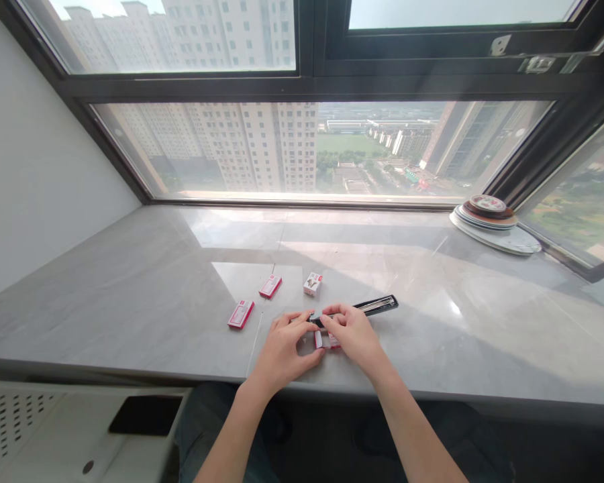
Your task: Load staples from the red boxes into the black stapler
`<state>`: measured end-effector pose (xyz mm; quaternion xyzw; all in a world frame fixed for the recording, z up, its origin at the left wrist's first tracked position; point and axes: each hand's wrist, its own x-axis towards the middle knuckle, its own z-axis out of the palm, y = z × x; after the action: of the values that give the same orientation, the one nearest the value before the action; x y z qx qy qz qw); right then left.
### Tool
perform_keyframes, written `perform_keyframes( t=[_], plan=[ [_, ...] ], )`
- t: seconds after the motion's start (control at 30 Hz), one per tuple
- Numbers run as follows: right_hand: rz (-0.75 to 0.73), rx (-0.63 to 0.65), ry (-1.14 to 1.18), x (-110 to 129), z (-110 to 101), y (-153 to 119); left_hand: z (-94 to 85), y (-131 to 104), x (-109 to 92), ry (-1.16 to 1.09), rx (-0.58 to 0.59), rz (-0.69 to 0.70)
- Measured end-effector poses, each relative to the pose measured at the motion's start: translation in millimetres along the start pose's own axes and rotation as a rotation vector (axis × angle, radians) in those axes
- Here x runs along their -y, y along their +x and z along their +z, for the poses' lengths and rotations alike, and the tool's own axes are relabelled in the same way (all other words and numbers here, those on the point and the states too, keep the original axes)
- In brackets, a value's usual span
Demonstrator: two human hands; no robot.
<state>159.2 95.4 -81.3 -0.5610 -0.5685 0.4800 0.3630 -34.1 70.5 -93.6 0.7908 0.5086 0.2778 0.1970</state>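
Observation:
A black stapler (381, 305) lies opened out on the grey counter, its long arm with a silvery channel pointing right. My left hand (288, 345) curves around the stapler's left end, fingertips on it and thumb low beside an opened red-and-white staple box (319, 339). My right hand (351, 333) pinches at the stapler's middle, over the box; whether a small strip of staples is between the fingertips cannot be made out. Part of the box is hidden under my right hand. Farther left lie two red-and-white staple boxes, one nearer (241, 314) and one farther (270, 286).
A small white box (313, 284) with a dark picture stands just beyond my hands. Stacked plates (496, 225) sit at the far right by the window. The counter's front edge runs close below my wrists. A black phone-like slab (145, 415) rests on a white surface at lower left.

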Motion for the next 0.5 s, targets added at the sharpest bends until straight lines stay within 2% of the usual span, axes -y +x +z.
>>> perform_keyframes(
  t=[0.13, 0.23, 0.33, 0.43, 0.5],
  plan=[
    [-0.102, -0.017, -0.054, 9.7, 6.5, 0.8, -3.0, 1.0, -2.7, -0.011, 0.004, 0.008],
    [-0.238, -0.019, -0.162, 23.3, 5.2, -5.5, -5.8, 2.5, -5.8, -0.008, 0.010, 0.025],
    [-0.338, 0.062, -0.325, 31.0, 1.1, -17.9, -7.2, 3.2, -6.9, 0.006, 0.008, 0.030],
    [-0.344, 0.156, -0.458, 29.3, -2.2, -28.8, -7.5, 2.9, -6.4, 0.013, 0.018, 0.029],
    [-0.321, 0.159, -0.494, 26.5, -3.3, -32.0, -7.5, 2.5, -6.1, 0.011, 0.024, 0.029]
  ],
)
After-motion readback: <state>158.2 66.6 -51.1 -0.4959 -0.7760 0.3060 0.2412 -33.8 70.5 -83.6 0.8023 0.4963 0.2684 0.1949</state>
